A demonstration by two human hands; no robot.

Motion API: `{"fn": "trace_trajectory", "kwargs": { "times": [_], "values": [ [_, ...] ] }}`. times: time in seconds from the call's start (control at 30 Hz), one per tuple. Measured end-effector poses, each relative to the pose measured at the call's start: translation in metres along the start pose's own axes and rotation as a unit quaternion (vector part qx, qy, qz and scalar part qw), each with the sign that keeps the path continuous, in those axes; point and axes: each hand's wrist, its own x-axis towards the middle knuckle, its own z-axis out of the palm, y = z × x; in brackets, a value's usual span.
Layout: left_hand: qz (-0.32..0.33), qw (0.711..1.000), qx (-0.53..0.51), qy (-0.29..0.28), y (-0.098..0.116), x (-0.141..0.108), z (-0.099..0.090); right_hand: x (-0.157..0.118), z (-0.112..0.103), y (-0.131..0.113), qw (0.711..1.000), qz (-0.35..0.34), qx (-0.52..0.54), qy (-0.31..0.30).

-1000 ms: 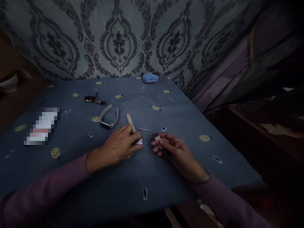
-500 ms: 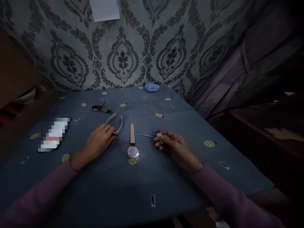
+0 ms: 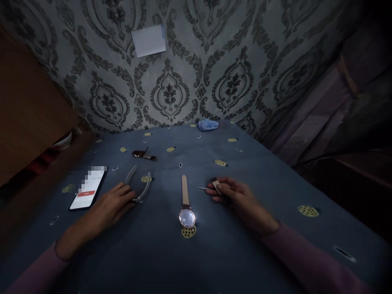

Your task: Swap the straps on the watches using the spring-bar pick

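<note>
My left hand (image 3: 112, 204) is closed on a watch with a pale strap (image 3: 144, 192), whose two strap ends curve up from the cloth. In my right hand (image 3: 240, 198), fingers closed, is a small flat piece, pale and dark (image 3: 216, 185). A thin metal tool (image 3: 202, 188) sticks out leftward from the same fingers. Between my hands a watch with a round face (image 3: 187, 218) lies on the patterned blue cloth (image 3: 153, 253), its beige strap part pointing away from me. Farther back lies a dark brown watch (image 3: 144, 155), its strap partly raised.
A phone with a lit screen (image 3: 88, 190) lies at the left. Crumpled light blue cloth (image 3: 208, 125) sits by the wall at the back. White paper (image 3: 149, 41) hangs on the patterned wall, and a purple curtain (image 3: 330, 110) is at the right.
The view has tilted and shifted, so most things appear lower and farther right. My left hand has moved left with the pale-strapped watch, away from the middle watch. My right hand keeps its hold.
</note>
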Motion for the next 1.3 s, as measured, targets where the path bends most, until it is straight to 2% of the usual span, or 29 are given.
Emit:
{"fn": "trace_trajectory", "kwargs": {
  "times": [0.17,0.27,0.37,0.43,0.5,0.6,0.73,0.83,0.93,1.03,1.1,1.2,1.23,1.3],
  "values": [
    [-0.021,1.000,-0.010,-0.019,-0.007,-0.002,-0.003,0.001,-0.002,-0.001,1.000,-0.018,0.001,0.009],
    [-0.025,0.999,0.020,0.007,0.001,0.002,-0.011,0.000,-0.001,0.000,1.000,-0.014,0.004,0.016],
    [-0.019,0.998,0.038,0.038,0.019,0.023,-0.016,0.001,0.006,0.002,1.000,-0.008,0.011,0.011],
    [0.005,0.998,0.057,0.001,0.031,0.047,-0.016,0.002,0.012,0.003,1.000,-0.003,0.011,-0.006],
    [-0.012,0.994,0.084,-0.062,0.038,0.074,-0.012,0.004,0.016,0.004,1.000,-0.002,0.016,-0.014],
    [-0.031,0.992,0.097,-0.079,0.041,0.105,0.001,0.010,0.015,0.005,0.999,-0.007,0.034,-0.006],
    [-0.044,0.990,0.091,-0.101,0.042,0.112,0.019,0.019,0.004,0.006,0.997,-0.024,0.068,0.017],
    [-0.048,0.991,0.071,-0.104,0.039,0.116,0.023,0.021,0.000,0.004,0.995,-0.023,0.093,0.032],
    [-0.045,0.993,0.042,-0.099,0.034,0.132,0.021,0.015,0.005,0.002,0.995,-0.006,0.098,0.019],
    [-0.040,0.996,0.005,-0.085,0.035,0.144,0.016,0.003,0.014,0.002,0.995,0.015,0.098,-0.023],
    [-0.028,0.997,-0.028,-0.068,0.043,0.140,0.014,-0.006,0.020,0.003,0.993,0.026,0.102,-0.060],
    [-0.035,0.996,-0.083,-0.024,0.062,0.120,0.015,-0.019,0.026,0.006,0.988,0.038,0.107,-0.100],
    [-0.038,0.991,-0.127,-0.011,0.068,0.112,0.018,-0.022,0.028,0.007,0.987,0.042,0.108,-0.110],
    [-0.065,0.945,-0.321,0.010,0.079,0.099,0.025,-0.027,0.031,0.009,0.985,0.045,0.104,-0.132]
  ]
}}
